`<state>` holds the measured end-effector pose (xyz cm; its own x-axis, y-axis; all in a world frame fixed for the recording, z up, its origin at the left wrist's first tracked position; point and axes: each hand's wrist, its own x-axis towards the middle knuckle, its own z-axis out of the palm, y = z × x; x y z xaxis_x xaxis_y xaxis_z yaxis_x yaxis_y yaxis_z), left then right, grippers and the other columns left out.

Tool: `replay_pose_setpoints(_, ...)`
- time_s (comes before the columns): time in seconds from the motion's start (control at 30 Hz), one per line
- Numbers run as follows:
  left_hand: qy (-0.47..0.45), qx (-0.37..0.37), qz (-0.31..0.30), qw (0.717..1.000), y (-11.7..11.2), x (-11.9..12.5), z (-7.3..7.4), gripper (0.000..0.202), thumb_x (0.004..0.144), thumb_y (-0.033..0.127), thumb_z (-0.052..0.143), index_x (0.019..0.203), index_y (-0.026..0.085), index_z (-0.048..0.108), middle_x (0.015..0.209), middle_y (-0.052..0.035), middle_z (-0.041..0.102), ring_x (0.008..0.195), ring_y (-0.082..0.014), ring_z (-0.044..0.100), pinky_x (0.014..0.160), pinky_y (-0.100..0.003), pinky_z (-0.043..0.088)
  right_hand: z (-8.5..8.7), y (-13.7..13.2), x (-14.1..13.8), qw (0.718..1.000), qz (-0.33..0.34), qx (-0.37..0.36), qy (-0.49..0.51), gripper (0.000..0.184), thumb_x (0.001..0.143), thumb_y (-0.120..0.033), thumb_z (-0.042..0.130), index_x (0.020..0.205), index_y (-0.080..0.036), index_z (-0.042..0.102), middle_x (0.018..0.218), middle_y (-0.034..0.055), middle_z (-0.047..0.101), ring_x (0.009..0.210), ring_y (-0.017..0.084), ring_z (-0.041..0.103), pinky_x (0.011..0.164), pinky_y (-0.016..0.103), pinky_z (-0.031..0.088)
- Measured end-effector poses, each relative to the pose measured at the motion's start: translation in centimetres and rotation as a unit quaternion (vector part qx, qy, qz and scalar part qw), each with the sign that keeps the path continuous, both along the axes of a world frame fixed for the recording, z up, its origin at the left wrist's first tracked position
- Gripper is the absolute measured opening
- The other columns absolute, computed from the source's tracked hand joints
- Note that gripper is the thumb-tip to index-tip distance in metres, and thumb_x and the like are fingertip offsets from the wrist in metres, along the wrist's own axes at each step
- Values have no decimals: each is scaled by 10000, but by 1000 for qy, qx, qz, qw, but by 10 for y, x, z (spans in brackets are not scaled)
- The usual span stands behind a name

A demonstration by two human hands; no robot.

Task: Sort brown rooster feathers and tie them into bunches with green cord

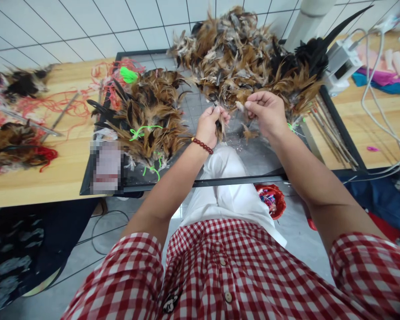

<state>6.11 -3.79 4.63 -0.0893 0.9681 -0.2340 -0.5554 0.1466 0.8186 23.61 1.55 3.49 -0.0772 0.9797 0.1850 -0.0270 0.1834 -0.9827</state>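
My left hand (209, 126) is closed around a small bunch of brown and dark feathers (221, 129), which hangs below the fingers. To its right, my right hand (267, 111) pinches a small pale-based feather (241, 106) between thumb and fingertips. Both hands are above a dark-framed glass panel (193, 153). Just beyond them rises a large heap of loose brown, white and black feathers (230, 53). Left of my left hand lie feather bundles (153, 111) with bright green string (142, 132). A small tuft of feather (250, 133) sits on the glass below my right hand.
Thin sticks (331, 129) lie at the panel's right side, near a white plug adapter (345, 64) with looping cables (370, 98). Red string (70, 104) and more feathers (13, 142) spread over the left table. A red basin (273, 202) stands on the floor. Another person's dark clothing (26, 249) shows lower left.
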Motion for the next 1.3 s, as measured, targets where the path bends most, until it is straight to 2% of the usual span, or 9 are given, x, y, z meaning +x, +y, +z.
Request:
replay_pose_setpoints(0.1, 16, -10, 14, 1000, 1, 0, -2, 178, 983, 243, 696, 827, 186, 634, 876, -16, 766, 977, -132, 771, 978, -269, 586, -3, 2, -1, 1000, -6, 3, 7, 375, 756, -484, 942, 900, -256, 682, 731, -15, 648, 719, 171, 683, 608, 302, 562)
replay_pose_setpoints(0.2, 39, 9, -3, 999, 0, 4, -4, 142, 953, 261, 742, 857, 186, 669, 953, -21, 800, 1023, -150, 762, 969, -272, 578, 1, -6, -10, 1000, 16, -2, 0, 400, 759, -512, 933, 925, -266, 664, 763, -17, 667, 727, 167, 681, 637, 310, 581)
replay_pose_setpoints(0.43, 76, 10, -12, 997, 0, 8, -8, 210, 947, 342, 757, 805, 218, 664, 729, 11, 690, 757, -125, 709, 783, -249, 589, 13, -36, -26, 990, 91, 39, -104, 363, 820, -519, 888, 977, -263, 683, 810, 9, 714, 725, 180, 676, 711, 369, 609)
replay_pose_setpoints(0.53, 81, 1, -10, 997, -1, 9, -6, 191, 943, 338, 761, 822, 222, 671, 757, 6, 695, 762, -133, 715, 786, -267, 597, 9, -32, -23, 989, 86, 62, -99, 446, 828, -582, 870, 1079, -273, 670, 825, -4, 692, 712, 160, 644, 701, 350, 586)
replay_pose_setpoints(0.67, 82, 1, -21, 996, -5, 10, -2, 162, 955, 278, 740, 825, 216, 666, 784, 1, 707, 829, -147, 743, 808, -270, 596, 3, -20, -16, 993, 98, 44, -58, 629, 775, -720, 853, 1178, -286, 642, 865, -9, 671, 677, 145, 607, 646, 332, 542)
replay_pose_setpoints(0.83, 80, 9, -53, 995, -8, 10, -1, 172, 962, 273, 737, 830, 203, 651, 729, 14, 678, 781, -139, 744, 789, -269, 604, 5, -17, -13, 993, 96, 19, -66, 556, 798, -767, 792, 1041, -279, 682, 843, 23, 681, 691, 173, 616, 635, 343, 522)
replay_pose_setpoints(1.0, 95, 2, -66, 993, -7, 10, -2, 165, 994, 312, 696, 874, 207, 655, 705, 9, 700, 773, -134, 755, 730, -234, 603, 14, -23, -16, 992, 80, 34, -88, 543, 778, -783, 779, 843, -265, 629, 771, 24, 631, 698, 179, 587, 627, 339, 494)
replay_pose_setpoints(1.1, 96, -4, -73, 993, -8, 10, 0, 177, 997, 314, 698, 874, 198, 646, 725, 8, 724, 727, -114, 742, 682, -208, 577, 16, -26, -18, 993, 70, 45, -89, 537, 759, -780, 793, 815, -272, 629, 794, 33, 640, 737, 198, 598, 655, 361, 502)
replay_pose_setpoints(1.3, 106, 6, -103, 989, -14, 11, 8, 208, 966, 289, 747, 821, 179, 646, 688, 24, 704, 590, -61, 645, 634, -183, 524, 8, -21, -18, 984, 33, 127, -124, 496, 781, -747, 799, 837, -264, 697, 878, 45, 672, 889, 222, 650, 774, 377, 535)
